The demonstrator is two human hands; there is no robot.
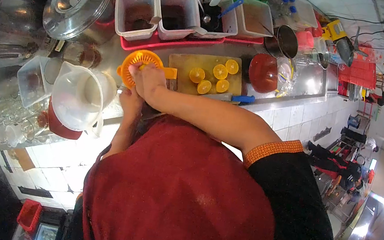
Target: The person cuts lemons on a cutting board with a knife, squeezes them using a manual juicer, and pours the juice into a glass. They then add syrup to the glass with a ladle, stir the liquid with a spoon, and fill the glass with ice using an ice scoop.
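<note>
An orange plastic juicer [129, 72] with a ribbed rim and a side handle lies at centre left of the counter. Over its middle, my right hand [149, 83] presses down with bent fingers closed on something mostly hidden beneath them. My left hand [131, 103] grips the near edge of the juicer, its fingertips partly hidden. Just right of the juicer, several cut orange halves [196, 75] lie face up on a cutting board [181, 61]. A knife with a blue handle [243, 99] rests along the board's near edge.
Clear pitcher [76, 97] stands left of my hands, near a large lidded metal pot [78, 3]. White bins [137, 7] stand in a pink tray [174, 42] behind the juicer. Right of the board are a red bowl [263, 73] and dark pot [283, 42]. People [339, 164] stand far right.
</note>
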